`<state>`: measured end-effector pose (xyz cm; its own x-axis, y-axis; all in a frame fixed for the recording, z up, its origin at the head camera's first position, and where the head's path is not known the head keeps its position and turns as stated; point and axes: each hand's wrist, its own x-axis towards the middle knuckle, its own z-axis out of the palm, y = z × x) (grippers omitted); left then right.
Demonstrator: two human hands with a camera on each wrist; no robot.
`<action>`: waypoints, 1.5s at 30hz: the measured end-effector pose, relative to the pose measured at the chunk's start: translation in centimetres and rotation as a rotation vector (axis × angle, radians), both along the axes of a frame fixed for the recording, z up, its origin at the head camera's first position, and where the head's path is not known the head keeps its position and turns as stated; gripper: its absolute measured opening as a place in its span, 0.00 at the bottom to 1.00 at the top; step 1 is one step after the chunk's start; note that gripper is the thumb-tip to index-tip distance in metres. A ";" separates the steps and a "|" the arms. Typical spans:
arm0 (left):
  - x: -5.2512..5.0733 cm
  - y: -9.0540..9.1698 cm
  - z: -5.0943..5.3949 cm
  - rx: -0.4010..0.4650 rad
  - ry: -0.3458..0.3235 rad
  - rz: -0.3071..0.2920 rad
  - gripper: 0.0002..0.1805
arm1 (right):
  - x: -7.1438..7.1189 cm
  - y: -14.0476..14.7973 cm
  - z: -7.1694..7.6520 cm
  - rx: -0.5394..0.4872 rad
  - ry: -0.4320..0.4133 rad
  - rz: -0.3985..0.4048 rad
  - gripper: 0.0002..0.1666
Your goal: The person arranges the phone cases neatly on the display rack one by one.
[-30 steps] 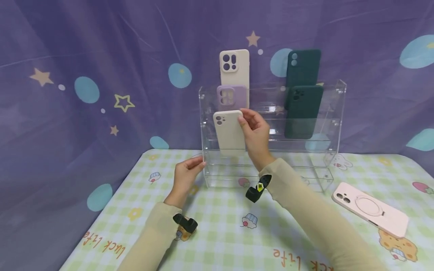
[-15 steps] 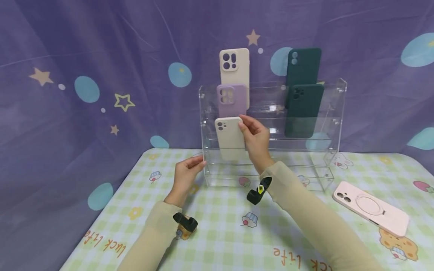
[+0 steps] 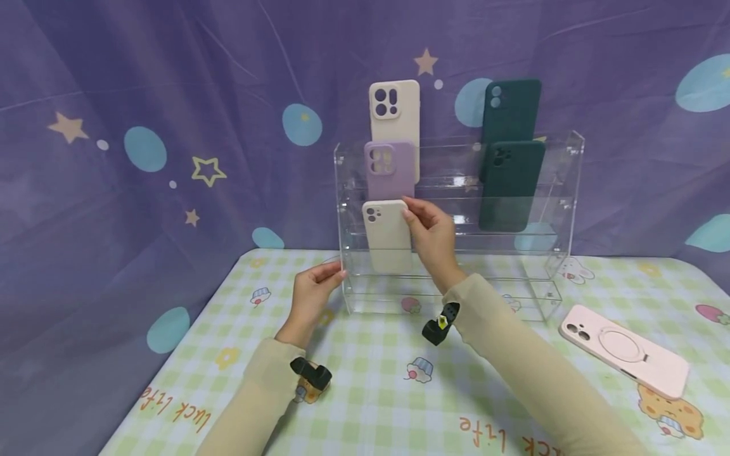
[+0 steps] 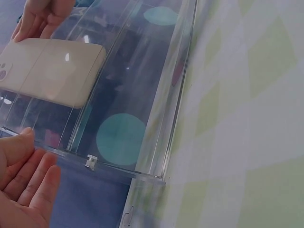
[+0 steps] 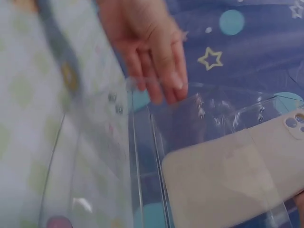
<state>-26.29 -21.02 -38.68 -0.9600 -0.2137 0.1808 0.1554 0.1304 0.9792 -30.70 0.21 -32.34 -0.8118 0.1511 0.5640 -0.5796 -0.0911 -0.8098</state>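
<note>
In the head view my right hand pinches the upper right corner of a cream phone case between thumb and fingers. The case stands upright behind a clear front lip of the acrylic display rack, and its lower end shows through that lip in the left wrist view. My left hand pinches the rack's left side panel near the bottom, thumb and fingertips at the panel's edge. Directly behind the cream case, one tier up, leans a lilac phone case.
A taller cream case stands on the top tier. Two dark green cases, the upper one and the lower one, lean at the rack's right. A pink case with a ring lies on the checked tablecloth.
My right hand has moved down with the cream phone case, which now sits lower in the rack and uncovers more of the lilac one. My left hand stays at the side panel.
</note>
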 end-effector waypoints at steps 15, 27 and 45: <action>-0.1 0.2 -0.2 -0.041 0.022 0.011 0.13 | 1.0 -0.6 0.2 -0.035 0.098 -0.198 0.13; 0.1 0.2 0.0 -0.058 0.021 0.015 0.13 | 3.1 -1.1 2.0 -0.052 0.135 -0.286 0.10; 0.8 0.2 1.2 -0.045 0.009 -0.005 0.13 | 3.4 2.7 -0.1 -0.008 0.025 -0.184 0.12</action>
<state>-25.45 -20.82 -37.52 -0.9594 -0.2006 0.1985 0.1647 0.1731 0.9710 -27.34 2.90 -32.42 -0.7557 0.3009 0.5817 -0.6069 0.0119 -0.7947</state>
